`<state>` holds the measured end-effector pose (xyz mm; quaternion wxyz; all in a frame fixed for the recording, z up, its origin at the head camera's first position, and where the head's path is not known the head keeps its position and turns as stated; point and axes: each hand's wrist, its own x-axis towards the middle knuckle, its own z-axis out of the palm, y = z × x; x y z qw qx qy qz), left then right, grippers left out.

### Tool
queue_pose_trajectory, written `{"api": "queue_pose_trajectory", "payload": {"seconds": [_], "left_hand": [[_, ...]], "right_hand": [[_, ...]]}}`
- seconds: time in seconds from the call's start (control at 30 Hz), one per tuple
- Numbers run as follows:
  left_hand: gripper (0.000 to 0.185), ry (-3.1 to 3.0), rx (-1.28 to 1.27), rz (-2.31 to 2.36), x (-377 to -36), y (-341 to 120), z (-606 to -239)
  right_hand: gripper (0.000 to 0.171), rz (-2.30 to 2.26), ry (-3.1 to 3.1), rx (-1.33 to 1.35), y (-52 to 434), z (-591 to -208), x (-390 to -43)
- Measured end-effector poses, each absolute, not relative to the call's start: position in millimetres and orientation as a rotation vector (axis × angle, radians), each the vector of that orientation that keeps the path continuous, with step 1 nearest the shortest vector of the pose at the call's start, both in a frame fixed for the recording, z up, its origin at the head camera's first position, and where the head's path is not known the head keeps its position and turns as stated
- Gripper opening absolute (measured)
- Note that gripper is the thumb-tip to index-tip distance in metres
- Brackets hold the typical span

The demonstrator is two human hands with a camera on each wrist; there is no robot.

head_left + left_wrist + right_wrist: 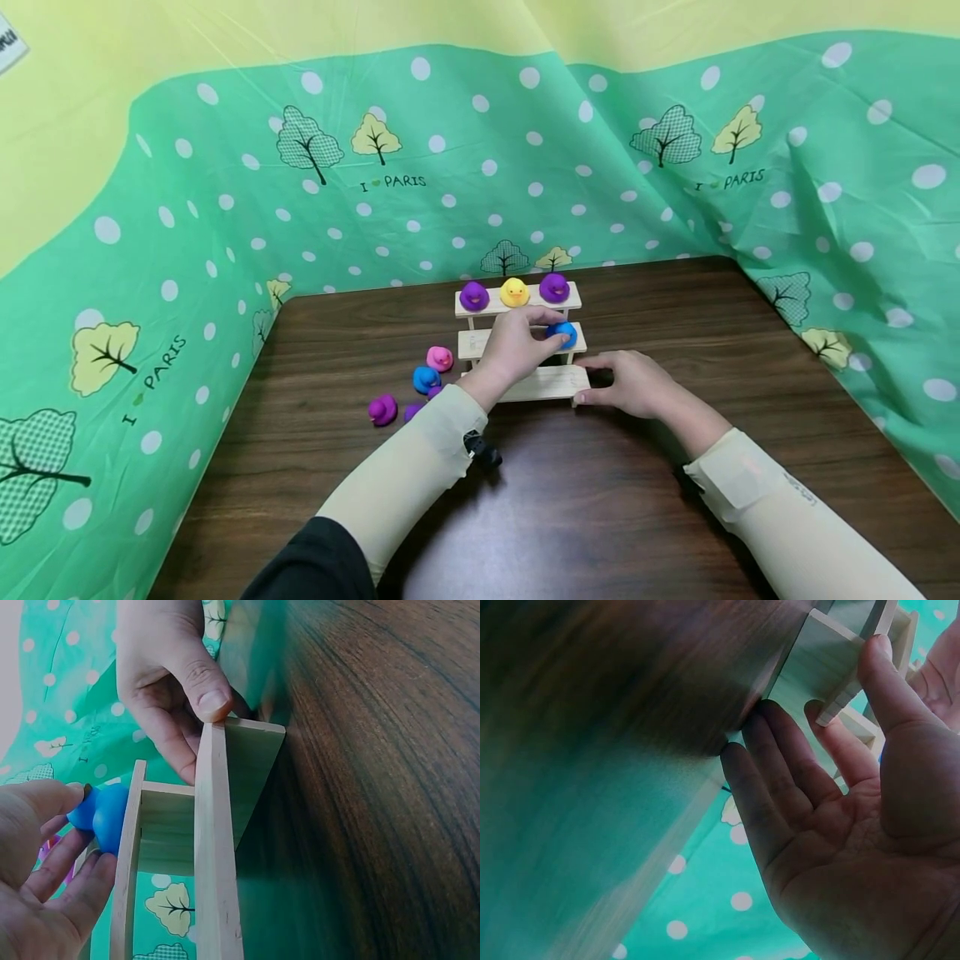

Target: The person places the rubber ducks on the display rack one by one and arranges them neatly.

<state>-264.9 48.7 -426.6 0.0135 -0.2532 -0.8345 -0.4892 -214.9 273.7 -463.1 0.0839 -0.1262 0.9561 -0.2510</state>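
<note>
Left hand [517, 343]: reached over the three-tier wooden stand [546, 385], thumb and fingers pinching a blue duck [564, 335]. The duck was at the right end of the middle board [472, 343]; in the left wrist view its base appeared to touch that board.

Right hand [630, 385]: at the right end of the lowest board, gripping it, thumb at the near edge and index finger at the far edge. In the right wrist view the other three fingers [754, 799] were extended, their tips down beside the stand's end support; contact with the tabletop [585, 517] could not be told.

Top board: three ducks in a row, a purple duck [474, 296] on the left, a yellow duck [514, 292] in the middle, another purple duck [554, 287] on the right, all upright.

Left of the stand, on the tabletop: a pink duck [439, 358] farthest back, a second blue duck [427, 380] just nearer, and a third purple duck [382, 410] out to the left. Two more purple pieces near the left forearm were partly covered by it; form not clear.

Surroundings: green and yellow cloth [450, 200] with white dots and printed trees, hung behind and along both sides.
</note>
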Motion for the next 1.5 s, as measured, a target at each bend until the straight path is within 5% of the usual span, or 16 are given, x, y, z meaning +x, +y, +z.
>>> {"api": "queue_pose_trajectory", "payload": {"seconds": [0.83, 1.5], "left_hand": [[0.030, -2.596, -0.786, -1.623, -264, 37, -423], [0.025, -2.530, -0.736, -1.620, -264, -26, -425]], "right_hand": [[0.066, -0.736, 2.855, -0.382, 273, -463, -215], [0.066, -0.735, 2.828, -0.322, 271, -460, -215]]}}
